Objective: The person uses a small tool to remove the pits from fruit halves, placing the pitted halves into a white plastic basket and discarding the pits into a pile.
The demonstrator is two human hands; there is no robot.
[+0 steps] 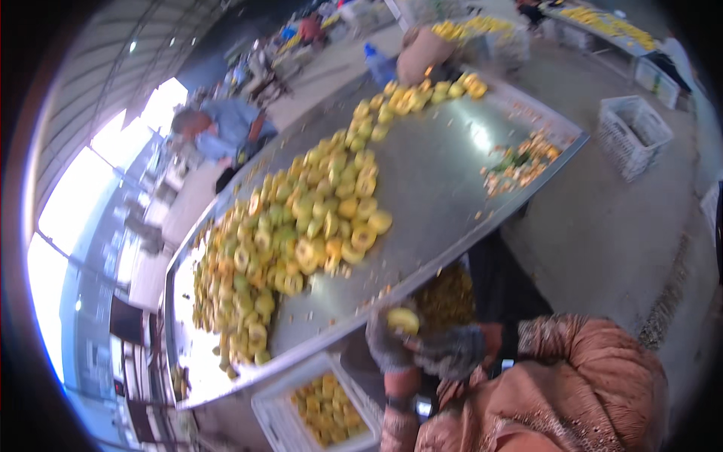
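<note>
In a grey glove, my left hand (387, 348) is closed around a yellow fruit half (403, 321) just off the near edge of the metal table. My right hand (452, 352), gloved the same way, is up against the left one with its fingers curled. Whatever those fingers hold is hidden and blurred. A long heap of yellow-green fruit halves (301, 218), many with a hollow in the middle, runs across the metal table (429, 173). Beneath my hands, a container of dark yellowish scraps (446, 298) shows in part.
A white crate (260, 403) of fruit pieces stands below the table's near left side. Scraps and pits (520, 162) lie at the table's right end. A white basket (634, 135) sits on the floor at right. One person (226, 128) works across the table, another (423, 56) at its far end.
</note>
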